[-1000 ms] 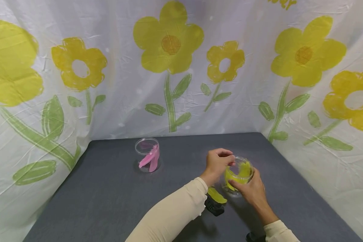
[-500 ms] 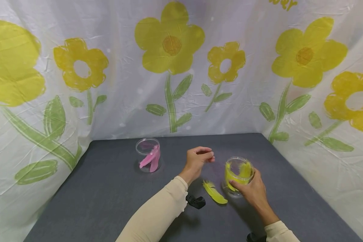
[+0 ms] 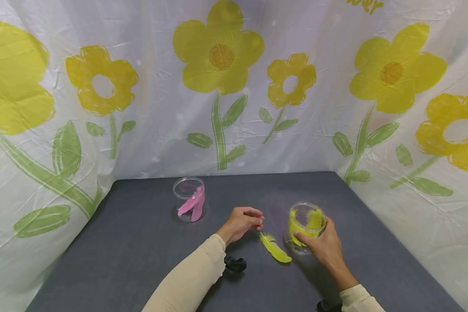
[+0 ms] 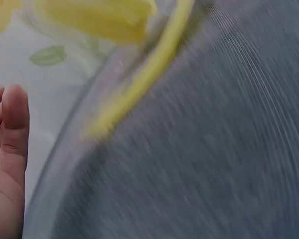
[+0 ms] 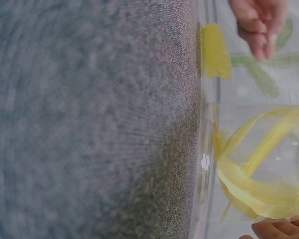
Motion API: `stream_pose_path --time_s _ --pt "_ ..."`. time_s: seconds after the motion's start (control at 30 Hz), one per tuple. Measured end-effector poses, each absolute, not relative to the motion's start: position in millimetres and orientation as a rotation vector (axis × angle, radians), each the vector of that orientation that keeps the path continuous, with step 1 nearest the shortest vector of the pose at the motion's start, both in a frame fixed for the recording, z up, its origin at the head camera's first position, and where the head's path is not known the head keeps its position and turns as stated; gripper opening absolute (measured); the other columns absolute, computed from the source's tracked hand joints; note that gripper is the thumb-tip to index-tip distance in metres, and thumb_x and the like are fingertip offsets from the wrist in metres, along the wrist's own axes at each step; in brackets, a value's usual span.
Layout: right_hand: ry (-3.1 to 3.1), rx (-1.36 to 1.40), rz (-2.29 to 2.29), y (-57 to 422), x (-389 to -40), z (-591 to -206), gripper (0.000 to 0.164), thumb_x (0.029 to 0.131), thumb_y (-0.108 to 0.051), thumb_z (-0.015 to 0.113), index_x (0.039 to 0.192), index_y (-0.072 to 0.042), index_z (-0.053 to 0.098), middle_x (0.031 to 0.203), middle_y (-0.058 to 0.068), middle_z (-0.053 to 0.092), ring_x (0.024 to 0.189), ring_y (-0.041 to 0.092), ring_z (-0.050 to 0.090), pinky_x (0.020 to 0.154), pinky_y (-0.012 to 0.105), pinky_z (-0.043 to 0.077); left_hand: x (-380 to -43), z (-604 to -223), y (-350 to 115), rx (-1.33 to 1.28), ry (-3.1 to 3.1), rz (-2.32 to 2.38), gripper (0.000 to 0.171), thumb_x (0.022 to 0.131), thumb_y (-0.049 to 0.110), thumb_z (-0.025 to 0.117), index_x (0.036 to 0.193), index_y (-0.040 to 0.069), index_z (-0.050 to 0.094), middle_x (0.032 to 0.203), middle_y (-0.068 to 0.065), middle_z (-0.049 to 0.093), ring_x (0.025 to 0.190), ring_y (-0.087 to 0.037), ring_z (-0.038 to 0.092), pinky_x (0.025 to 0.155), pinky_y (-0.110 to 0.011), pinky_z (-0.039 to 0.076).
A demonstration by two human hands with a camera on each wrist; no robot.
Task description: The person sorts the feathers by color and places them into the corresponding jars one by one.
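Note:
My right hand (image 3: 327, 249) grips the right side of a clear jar (image 3: 308, 203), thumb across its front. Inside the jar several yellow feathers (image 5: 261, 196) curve against the wall. To the left of it a loose yellow feather (image 3: 276, 250) lies on the dark table, its fluffy end pointing up and left. My left hand (image 3: 239, 223) hovers just above that fluffy end, fingers loosely bent with nothing in them. The left wrist view has the same feather blurred, and the thumb (image 4: 14, 114) at the left edge.
A second clear jar (image 3: 174, 193) holding pink feathers (image 3: 193, 203) stands at the back left of the table (image 3: 140, 260). White cloth (image 3: 152, 130) with printed yellow flowers encloses the table. Black wrist devices (image 3: 235, 264) sit on both wrists.
My left hand has left the jar's rim and moved left, then down toward the loose feather, which is now uncovered. My right hand keeps its grip on the jar.

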State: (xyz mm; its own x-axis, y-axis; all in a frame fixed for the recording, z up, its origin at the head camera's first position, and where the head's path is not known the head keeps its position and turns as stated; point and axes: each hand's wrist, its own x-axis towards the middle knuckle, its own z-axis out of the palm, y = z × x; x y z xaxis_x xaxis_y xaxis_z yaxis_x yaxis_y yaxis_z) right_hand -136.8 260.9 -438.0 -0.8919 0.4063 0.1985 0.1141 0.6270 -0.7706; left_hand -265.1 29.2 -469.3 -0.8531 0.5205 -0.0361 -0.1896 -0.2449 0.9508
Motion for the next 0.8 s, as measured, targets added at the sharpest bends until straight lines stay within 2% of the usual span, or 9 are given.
stream_pose_path --time_s 0.17,0.37,0.6,0.8 --pt "-2.504 -0.419 1.148 261.1 -136.7 -438.2 0.105 0.069 -0.039 0.087 0.142 0.006 0.026 0.127 0.028 0.047 0.114 0.043 0.046 0.092 0.056 0.037 -267.8 -483.9 24.3 0.378 1.603 2.067 0.036 0.081 -0.016 0.066 0.115 -0.019 0.057 0.103 -0.032 0.063 0.072 -0.023 0.066 0.066 -0.036 0.056" --pt "-2.516 -0.426 1.141 261.4 -136.9 -438.3 0.106 0.069 -0.04 0.087 0.142 0.006 0.026 0.128 0.029 0.047 0.115 0.044 0.046 0.092 0.056 0.037 -270.8 -492.0 23.0 0.378 1.608 2.021 0.036 0.079 -0.017 0.067 0.113 -0.017 0.058 0.092 -0.024 0.066 0.07 -0.024 0.066 0.066 -0.037 0.056" --pt "-2.507 -0.419 1.142 262.0 -137.3 -438.2 0.105 0.069 -0.04 0.087 0.142 0.006 0.027 0.128 0.029 0.047 0.115 0.044 0.046 0.093 0.056 0.037 -272.1 -488.9 27.4 0.444 1.678 1.903 0.035 0.078 -0.016 0.066 0.112 -0.015 0.059 0.091 -0.024 0.066 0.068 -0.024 0.066 0.065 -0.037 0.056" --pt "-2.515 -0.421 1.138 261.7 -137.3 -438.1 0.106 0.069 -0.041 0.087 0.142 0.006 0.027 0.126 0.028 0.048 0.114 0.043 0.047 0.092 0.056 0.037 -270.9 -486.1 32.4 0.449 1.77 1.851 0.03 0.077 -0.017 0.066 0.107 -0.015 0.061 0.082 -0.023 0.067 0.062 -0.022 0.065 0.06 -0.035 0.056"
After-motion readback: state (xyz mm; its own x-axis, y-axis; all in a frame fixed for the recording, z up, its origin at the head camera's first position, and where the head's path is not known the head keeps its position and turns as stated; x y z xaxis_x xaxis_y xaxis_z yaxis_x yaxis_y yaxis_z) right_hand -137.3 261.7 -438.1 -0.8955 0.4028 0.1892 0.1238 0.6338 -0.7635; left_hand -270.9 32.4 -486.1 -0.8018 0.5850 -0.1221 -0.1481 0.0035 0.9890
